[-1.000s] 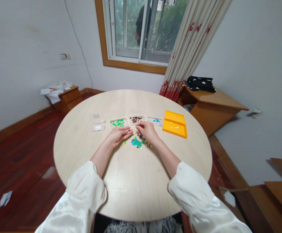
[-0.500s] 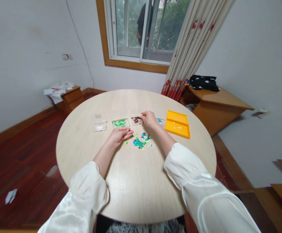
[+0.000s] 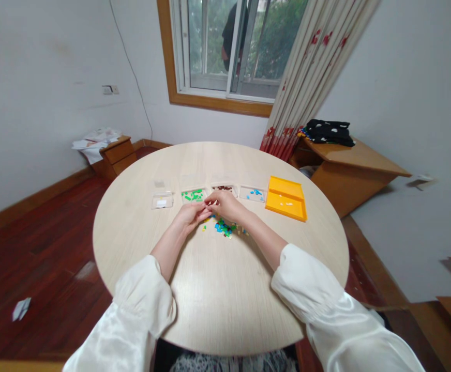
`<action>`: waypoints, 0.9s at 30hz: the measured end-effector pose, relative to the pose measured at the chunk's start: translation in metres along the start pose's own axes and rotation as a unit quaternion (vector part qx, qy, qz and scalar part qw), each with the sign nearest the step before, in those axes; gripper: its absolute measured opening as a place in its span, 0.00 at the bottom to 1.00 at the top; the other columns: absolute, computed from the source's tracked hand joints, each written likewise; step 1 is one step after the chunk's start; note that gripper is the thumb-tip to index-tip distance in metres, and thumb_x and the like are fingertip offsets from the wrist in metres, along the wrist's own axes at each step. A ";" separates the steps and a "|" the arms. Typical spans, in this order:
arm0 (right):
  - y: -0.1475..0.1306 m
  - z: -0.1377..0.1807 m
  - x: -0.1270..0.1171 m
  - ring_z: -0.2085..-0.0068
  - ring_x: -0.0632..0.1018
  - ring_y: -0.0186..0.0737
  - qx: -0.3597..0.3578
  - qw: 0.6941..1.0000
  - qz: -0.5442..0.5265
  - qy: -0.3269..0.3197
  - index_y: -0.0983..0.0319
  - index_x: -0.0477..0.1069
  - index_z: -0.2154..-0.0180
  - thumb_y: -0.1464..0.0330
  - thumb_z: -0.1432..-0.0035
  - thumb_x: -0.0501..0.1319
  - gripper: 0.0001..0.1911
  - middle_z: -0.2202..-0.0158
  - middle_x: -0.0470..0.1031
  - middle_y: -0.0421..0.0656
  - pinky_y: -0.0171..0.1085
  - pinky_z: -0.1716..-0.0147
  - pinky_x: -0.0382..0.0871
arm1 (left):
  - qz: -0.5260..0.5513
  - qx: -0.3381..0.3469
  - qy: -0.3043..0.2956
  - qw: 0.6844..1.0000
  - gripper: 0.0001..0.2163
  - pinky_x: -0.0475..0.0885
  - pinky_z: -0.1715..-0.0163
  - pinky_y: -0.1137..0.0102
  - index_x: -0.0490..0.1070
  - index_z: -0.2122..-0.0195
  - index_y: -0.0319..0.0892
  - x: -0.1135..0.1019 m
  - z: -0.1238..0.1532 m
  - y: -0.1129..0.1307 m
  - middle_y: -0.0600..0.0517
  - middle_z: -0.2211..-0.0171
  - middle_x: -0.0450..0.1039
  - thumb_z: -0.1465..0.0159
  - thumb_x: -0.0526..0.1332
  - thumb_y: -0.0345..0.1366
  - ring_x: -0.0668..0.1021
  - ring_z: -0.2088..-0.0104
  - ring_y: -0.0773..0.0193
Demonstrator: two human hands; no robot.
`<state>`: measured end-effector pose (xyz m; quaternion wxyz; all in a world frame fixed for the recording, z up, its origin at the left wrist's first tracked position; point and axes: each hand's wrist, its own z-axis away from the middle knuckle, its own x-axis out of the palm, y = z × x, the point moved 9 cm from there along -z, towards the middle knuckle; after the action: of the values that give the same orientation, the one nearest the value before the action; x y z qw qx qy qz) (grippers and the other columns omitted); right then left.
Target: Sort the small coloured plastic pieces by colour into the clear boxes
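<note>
My left hand (image 3: 190, 214) and my right hand (image 3: 226, 204) meet fingertip to fingertip above a heap of small coloured pieces (image 3: 224, 227) on the round wooden table (image 3: 218, 289). Both hands are closed in a pinch; what they hold is too small to make out. Just beyond them lies a row of clear trays: one with white pieces (image 3: 162, 201), one with green pieces (image 3: 193, 195), one with brown pieces (image 3: 222, 188) partly hidden by my right hand, and one with blue pieces (image 3: 252, 194).
An orange tray (image 3: 286, 197) lies at the right end of the row. A low wooden cabinet (image 3: 345, 165) with dark cloth on it stands to the right by the curtain. A small drawer unit (image 3: 111, 155) with papers stands at the left wall.
My right hand drew back from the tray of brown pieces to meet my left hand over the heap. My left hand rose slightly.
</note>
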<state>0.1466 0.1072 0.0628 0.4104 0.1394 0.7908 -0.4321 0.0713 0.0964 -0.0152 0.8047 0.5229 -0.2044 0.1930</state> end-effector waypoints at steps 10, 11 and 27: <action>0.002 0.003 0.006 0.67 0.72 0.36 0.020 0.998 0.055 -0.011 0.63 0.78 0.65 0.80 0.53 0.57 0.15 0.68 0.77 0.45 0.32 0.66 0.61 | 0.064 -0.032 -0.027 0.997 0.12 0.76 0.67 0.69 0.65 0.70 0.34 0.008 0.005 0.000 0.48 0.77 0.72 0.52 0.49 0.18 0.77 0.75 0.65; 0.001 0.003 0.006 0.68 0.72 0.35 0.016 0.999 0.051 -0.011 0.63 0.78 0.65 0.80 0.53 0.57 0.15 0.68 0.77 0.44 0.32 0.66 0.61 | 0.072 -0.034 -0.028 0.996 0.12 0.76 0.69 0.70 0.65 0.70 0.35 0.009 0.006 0.000 0.48 0.78 0.72 0.53 0.49 0.19 0.77 0.76 0.65; -0.011 0.002 0.010 0.65 0.74 0.35 -0.030 0.999 0.038 0.008 0.65 0.77 0.63 0.80 0.49 0.58 0.13 0.67 0.76 0.46 0.33 0.62 0.64 | 0.147 -0.043 -0.036 0.987 0.07 0.73 0.74 0.71 0.59 0.74 0.40 0.011 0.004 0.000 0.48 0.80 0.67 0.56 0.49 0.26 0.74 0.77 0.63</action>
<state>0.1349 0.0972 0.0608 0.4239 0.1609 0.8008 -0.3914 0.0802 0.0937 -0.0071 0.7815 0.4584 -0.3160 0.2817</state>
